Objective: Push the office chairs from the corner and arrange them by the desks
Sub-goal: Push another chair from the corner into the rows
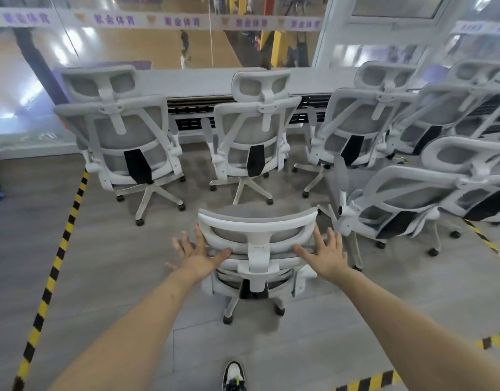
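Note:
A white office chair [257, 230] with grey mesh stands right in front of me, its back toward me. My left hand [198, 252] lies flat against the left side of its headrest, fingers spread. My right hand [323, 251] lies flat against the right side in the same way. Neither hand curls round the frame. Three more chairs stand in a row at the long grey desk [203, 80]: one at the left [124, 136], one in the middle [257, 131], one at the right [358, 122]. Several other chairs [440, 193] crowd together at the far right.
Yellow-and-black floor tape [56, 258] runs along the left, with more at the lower right [367, 382]. A glass wall [158, 38] rises behind the desk. My shoe [234, 375] shows at the bottom. Grey floor lies between me and the row.

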Demonstrator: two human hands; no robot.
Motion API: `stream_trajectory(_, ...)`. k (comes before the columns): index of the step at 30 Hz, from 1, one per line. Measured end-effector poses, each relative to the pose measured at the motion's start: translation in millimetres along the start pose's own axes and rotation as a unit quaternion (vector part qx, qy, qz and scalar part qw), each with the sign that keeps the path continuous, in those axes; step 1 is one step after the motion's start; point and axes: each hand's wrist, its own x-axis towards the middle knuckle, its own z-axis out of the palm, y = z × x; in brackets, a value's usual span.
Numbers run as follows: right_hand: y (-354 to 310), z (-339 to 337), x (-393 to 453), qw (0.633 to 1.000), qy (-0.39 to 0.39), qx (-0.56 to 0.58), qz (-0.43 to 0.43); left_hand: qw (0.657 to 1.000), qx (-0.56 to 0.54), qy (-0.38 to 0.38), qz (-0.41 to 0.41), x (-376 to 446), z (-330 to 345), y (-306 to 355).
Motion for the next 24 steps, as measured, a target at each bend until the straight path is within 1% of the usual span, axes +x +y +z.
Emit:
stream_trajectory(3, -13.4, -13.5, 37.3, 1.000, 0.008, 0.009, 0.020, 1.000, 0.026, -0.014, 0.007, 44.8, -23.8, 24.0)
stream_trajectory(8, -21.0, -27.7, 74.6, 0.999, 0.019, 0.018, 0.045, 0.998, 0.055, -0.021, 0.020, 90.9, -43.9, 57.2)
stream_trajectory(11, -26.3, -39.6, 93.0, 0.998, 0.023, 0.005, 0.055, 0.997, 0.064, -0.022, 0.027, 113.1, -53.2, 73.5)
stream_trajectory(14, -33.0, -46.5, 106.7, 0.998, 0.031, -0.022, 0.056, 0.997, 0.077, -0.011, 0.022, 128.7, -54.1, 81.1)
stream_trajectory(16, -34.5, -44.3, 110.3, 0.997, 0.044, -0.030, 0.055, 0.995, 0.094, 0.011, 0.025, 133.7, -48.3, 84.3)
stream_trajectory(20, -30.6, -30.5, 98.3, 0.997, 0.075, -0.026, 0.025, 0.989, 0.133, 0.046, 0.051, 122.1, -30.7, 85.2)
stream_trajectory(24, -16.8, -22.0, 70.3, 0.993, 0.078, -0.082, -0.040, 0.972, 0.206, 0.062, 0.097, 91.9, -20.7, 77.4)
